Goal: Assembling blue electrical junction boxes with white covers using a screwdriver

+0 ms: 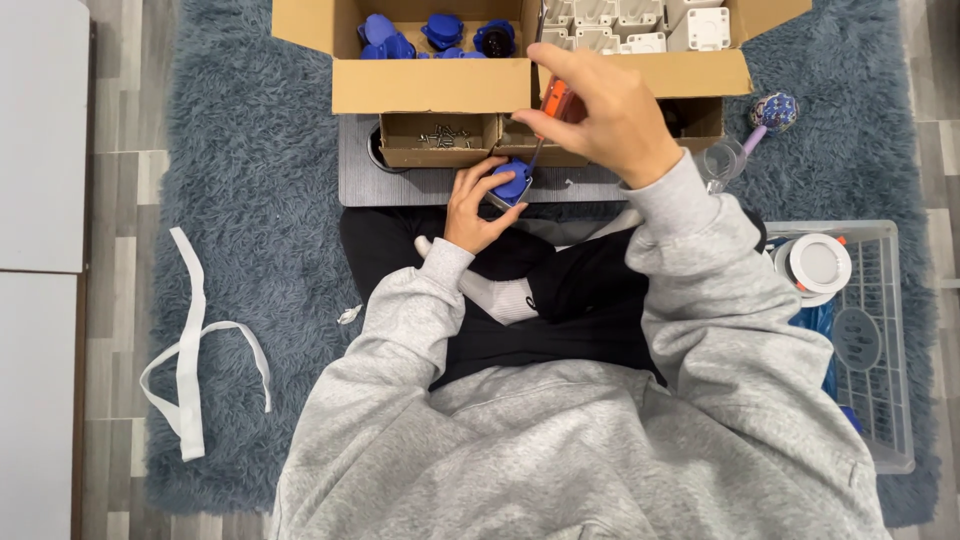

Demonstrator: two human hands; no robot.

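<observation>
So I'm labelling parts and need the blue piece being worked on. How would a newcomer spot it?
Start at the big cardboard box on the grey rug. In front of it, the left hand holds a blue cap on a grey board. Unlike the blue caps in the box, a screwdriver meets it.

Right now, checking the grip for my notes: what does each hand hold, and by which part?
Left hand grips a blue plastic part around its sides. Right hand holds a screwdriver by its orange handle.
</observation>
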